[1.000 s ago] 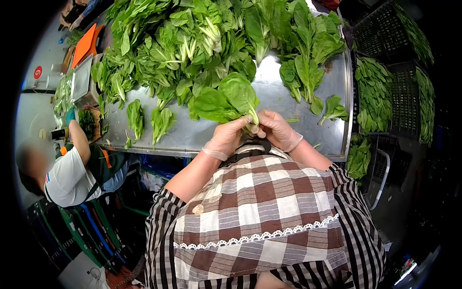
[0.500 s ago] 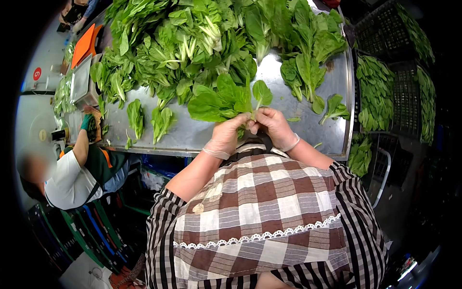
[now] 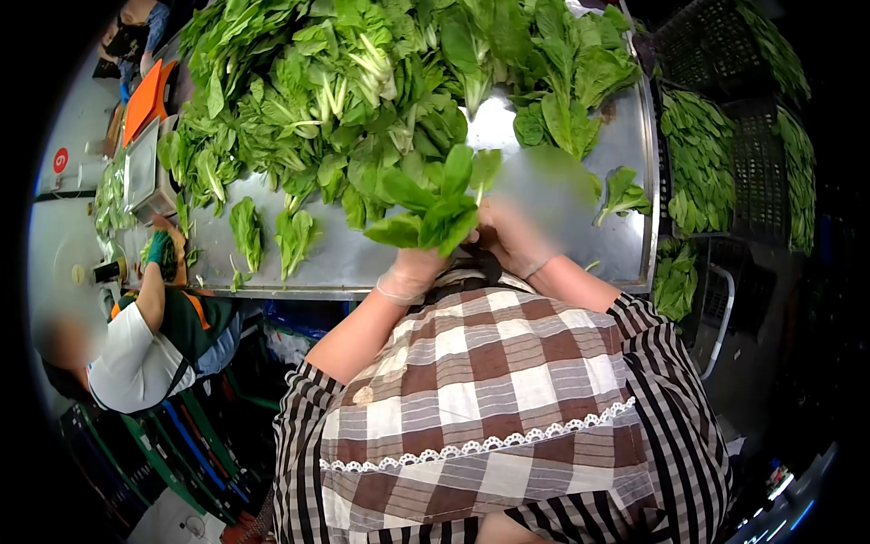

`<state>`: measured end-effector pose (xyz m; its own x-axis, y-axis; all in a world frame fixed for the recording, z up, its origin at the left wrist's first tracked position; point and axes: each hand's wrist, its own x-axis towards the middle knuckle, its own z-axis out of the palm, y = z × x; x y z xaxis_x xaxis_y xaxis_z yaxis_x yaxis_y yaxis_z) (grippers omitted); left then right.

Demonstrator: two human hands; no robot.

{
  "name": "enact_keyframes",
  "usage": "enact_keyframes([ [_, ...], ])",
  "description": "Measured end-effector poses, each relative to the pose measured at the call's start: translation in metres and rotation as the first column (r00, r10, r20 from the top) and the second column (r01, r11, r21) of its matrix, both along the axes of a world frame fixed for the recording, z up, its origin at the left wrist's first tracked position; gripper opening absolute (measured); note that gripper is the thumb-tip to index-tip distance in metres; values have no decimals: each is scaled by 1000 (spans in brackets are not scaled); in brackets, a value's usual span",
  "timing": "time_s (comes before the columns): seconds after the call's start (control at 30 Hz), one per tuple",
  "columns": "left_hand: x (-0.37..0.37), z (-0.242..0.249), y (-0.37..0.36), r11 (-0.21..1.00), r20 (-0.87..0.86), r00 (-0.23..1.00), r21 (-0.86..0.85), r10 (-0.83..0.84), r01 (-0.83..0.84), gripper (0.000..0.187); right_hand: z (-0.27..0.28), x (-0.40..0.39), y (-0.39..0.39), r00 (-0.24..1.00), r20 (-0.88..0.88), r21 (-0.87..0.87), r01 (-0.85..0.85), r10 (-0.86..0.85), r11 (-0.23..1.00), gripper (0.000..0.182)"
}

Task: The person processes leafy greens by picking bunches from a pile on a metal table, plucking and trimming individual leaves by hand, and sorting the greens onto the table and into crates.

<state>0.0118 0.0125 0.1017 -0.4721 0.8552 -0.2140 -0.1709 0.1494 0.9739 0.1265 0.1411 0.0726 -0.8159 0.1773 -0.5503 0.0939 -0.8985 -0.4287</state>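
Leafy greens (image 3: pixel 430 204) are held in front of my apron, above the near edge of the metal table (image 3: pixel 349 263). Wrapped round their base is my left hand (image 3: pixel 421 265), in a clear glove. Close beside it, my right hand (image 3: pixel 512 238) pinches a separate leaf (image 3: pixel 485 170) by its stalk; a blurred patch hides part of that hand's surroundings. Beyond both hands lies a big heap of loose greens (image 3: pixel 335 100). Two small bunches (image 3: pixel 246 234) lie left of my hands, and another (image 3: pixel 622 195) lies to the right.
Black crates (image 3: pixel 759 168) of greens stand beyond the table's right edge. At the left, a co-worker (image 3: pixel 136 340) with a green glove stands near a metal scale (image 3: pixel 149 172) and an orange tray (image 3: pixel 147 100). Another person (image 3: pixel 136 36) is at the far left corner.
The held greens have turned more upright and spread in my left hand. My right hand has rotated slightly beside them. The whole view has shifted a little.
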Motion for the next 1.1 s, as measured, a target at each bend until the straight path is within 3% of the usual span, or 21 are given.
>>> enact_keyframes([
  [0.07,-1,0,1,978,-426,903,163,-51,132,22,-4,0,0,999,33,-13,0,0,1000,11],
  [0.17,5,22,4,954,-36,996,287,-81,88,27,-19,3,2,995,85,61,-62,57,996,13],
  [0.2,3,22,2,961,-253,964,235,-84,146,27,-21,5,5,990,98,94,-110,101,989,15],
  [0.23,1,22,0,968,-458,885,176,-80,178,28,-23,8,11,958,190,489,-282,215,825,17],
  [0.27,2,9,-3,988,-432,901,111,-52,110,26,-12,11,19,906,321,768,-419,274,485,20],
  [0.3,5,-5,-6,998,-407,913,42,-21,42,24,-7,15,27,847,462,872,-488,265,42,22],
  [0.33,6,-16,-9,999,-384,923,-29,11,-25,22,-25,25,37,878,471,882,-470,82,-31,25],
  [0.37,8,5,-3,991,65,989,5,130,-130,18,-50,36,50,887,451,881,-460,-103,-108,28],
  [0.43,7,-3,-4,976,333,920,-1,204,-216,16,-81,56,87,854,375,843,-476,-362,-250,31],
  [0.47,7,-5,-3,967,459,858,-13,233,-255,16,-84,62,95,842,340,813,-487,-419,-320,31],
  [0.5,6,-5,-2,965,513,831,21,213,-260,31,-87,66,101,829,299,775,-500,-472,-386,32],
  [0.57,5,-9,-3,965,632,749,6,200,-262,33,-95,72,110,815,272,702,-532,-511,-474,32],
  [0.67,0,-10,-4,963,736,653,3,180,-269,26,-104,74,110,897,256,907,-352,-359,-233,26],
  [0.73,-2,-10,-4,961,768,614,-6,180,-275,23,-67,63,94,936,249,961,-206,-251,185,21],
  [0.8,-2,-10,-4,959,784,587,-33,200,-282,23,-53,53,71,975,140,925,-67,-172,374,16],
  [0.83,-1,-10,-4,955,780,585,-53,223,-293,22,-52,48,62,989,49,934,5,-143,357,14],
  [0.93,1,-11,-3,941,750,595,-107,290,-322,21,-39,33,34,996,-13,871,57,-93,488,13],
  [1.0,1,-17,-3,930,710,622,-134,331,-342,20,-26,24,24,998,-51,905,59,-29,421,14],
  [1.03,2,-20,-4,925,722,605,-131,336,-358,19,-21,21,20,995,-94,957,82,30,278,14],
  [1.1,2,-16,-4,923,711,611,-148,348,-354,22,-15,16,12,996,-77,922,56,40,382,15],
])
